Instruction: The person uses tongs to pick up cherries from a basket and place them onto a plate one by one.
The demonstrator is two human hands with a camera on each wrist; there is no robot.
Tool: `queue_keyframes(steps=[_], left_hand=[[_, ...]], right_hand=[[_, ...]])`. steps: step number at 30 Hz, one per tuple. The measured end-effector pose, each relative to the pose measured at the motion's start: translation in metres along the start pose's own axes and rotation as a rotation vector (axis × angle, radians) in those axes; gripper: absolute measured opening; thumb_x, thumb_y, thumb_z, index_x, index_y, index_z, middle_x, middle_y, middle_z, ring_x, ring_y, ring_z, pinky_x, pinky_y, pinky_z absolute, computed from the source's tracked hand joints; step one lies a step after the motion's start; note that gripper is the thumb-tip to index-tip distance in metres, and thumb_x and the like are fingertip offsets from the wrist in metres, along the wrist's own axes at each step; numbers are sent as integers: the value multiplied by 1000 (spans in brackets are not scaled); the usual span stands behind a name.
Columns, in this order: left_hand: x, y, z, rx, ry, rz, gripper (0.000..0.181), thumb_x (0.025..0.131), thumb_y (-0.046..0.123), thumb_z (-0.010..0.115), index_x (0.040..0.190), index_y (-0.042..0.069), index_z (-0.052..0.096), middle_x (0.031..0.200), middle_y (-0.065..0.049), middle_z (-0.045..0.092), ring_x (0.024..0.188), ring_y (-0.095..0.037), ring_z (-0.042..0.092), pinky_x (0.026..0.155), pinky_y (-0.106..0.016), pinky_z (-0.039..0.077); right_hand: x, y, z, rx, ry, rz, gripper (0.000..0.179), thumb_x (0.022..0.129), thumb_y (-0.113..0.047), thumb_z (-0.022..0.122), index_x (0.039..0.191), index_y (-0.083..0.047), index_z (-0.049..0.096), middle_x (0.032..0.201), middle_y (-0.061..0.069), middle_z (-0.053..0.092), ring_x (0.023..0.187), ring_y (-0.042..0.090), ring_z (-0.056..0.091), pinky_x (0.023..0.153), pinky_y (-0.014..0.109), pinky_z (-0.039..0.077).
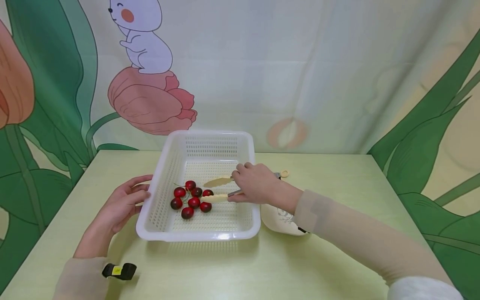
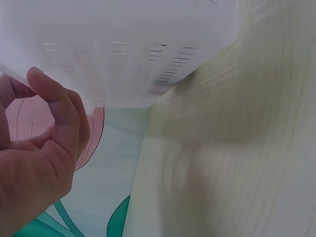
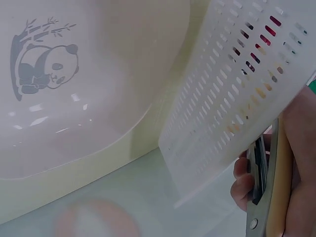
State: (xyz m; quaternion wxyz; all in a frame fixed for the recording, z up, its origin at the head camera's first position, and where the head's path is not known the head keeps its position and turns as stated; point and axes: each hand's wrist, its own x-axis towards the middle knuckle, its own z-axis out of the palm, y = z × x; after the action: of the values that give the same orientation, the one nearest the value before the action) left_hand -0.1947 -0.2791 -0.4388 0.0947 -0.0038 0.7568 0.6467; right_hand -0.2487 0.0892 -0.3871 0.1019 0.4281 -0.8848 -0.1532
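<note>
A white slotted plastic basket (image 1: pixel 198 237) stands on the table with several dark red cherries (image 1: pixel 193 202) grouped on the left of its floor. At its left side my left hand (image 1: pixel 121 203) holds the rim, pinched between thumb and fingers in the left wrist view. My right hand (image 1: pixel 256 184) reaches over the right rim and grips a pair of tongs (image 1: pixel 215 198) with cream tips and metal arms. The tong tips are spread apart inside the basket, the nearer one beside the cherries on the right. The right wrist view shows fingers wrapped round the tongs' handles (image 3: pixel 280 182).
To the right of the basket, partly under my right forearm, sits a white dish (image 1: pixel 279 221) with a panda print (image 3: pixel 47 69). A small cream ring end (image 1: pixel 285 173) shows behind my right wrist. A printed curtain (image 1: pixel 285 75) hangs behind the pale table (image 1: pixel 322 266).
</note>
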Motion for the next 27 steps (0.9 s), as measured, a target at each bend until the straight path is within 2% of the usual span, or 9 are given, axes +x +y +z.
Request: queue_keyframes(steps=[11,14,19,27], left_hand=[[0,0,0,-8,-2,-6,62,102,11,56,158,4,28,134,-9,55,109,-13,61,87,-32,57],[0,1,0,-4,4,-9,63,102,11,56,158,4,28,137,-11,53,109,-13,61,88,-31,57],[-1,1,0,-11,4,-8,63,102,11,56,158,4,28,135,-9,54,109,-13,61,88,-31,57],[0,-1,0,-9,3,-11,63,102,11,56,158,4,28,133,-6,56,109,-13,61,88,-31,57]], right_hand=[[14,-9,-2,-67,-96,62,61,91,-72,59,96,-12,70,90,0,62,72,18,57,52,30,53],[18,-12,-3,-86,-115,66,62,90,-73,60,97,-13,70,92,0,63,74,18,58,57,31,52],[22,-17,-1,-95,-129,69,62,88,-74,61,97,-14,71,92,-1,64,77,18,60,60,31,50],[23,-21,4,-91,-137,60,57,91,-71,60,96,-15,71,93,-1,67,80,16,63,61,31,56]])
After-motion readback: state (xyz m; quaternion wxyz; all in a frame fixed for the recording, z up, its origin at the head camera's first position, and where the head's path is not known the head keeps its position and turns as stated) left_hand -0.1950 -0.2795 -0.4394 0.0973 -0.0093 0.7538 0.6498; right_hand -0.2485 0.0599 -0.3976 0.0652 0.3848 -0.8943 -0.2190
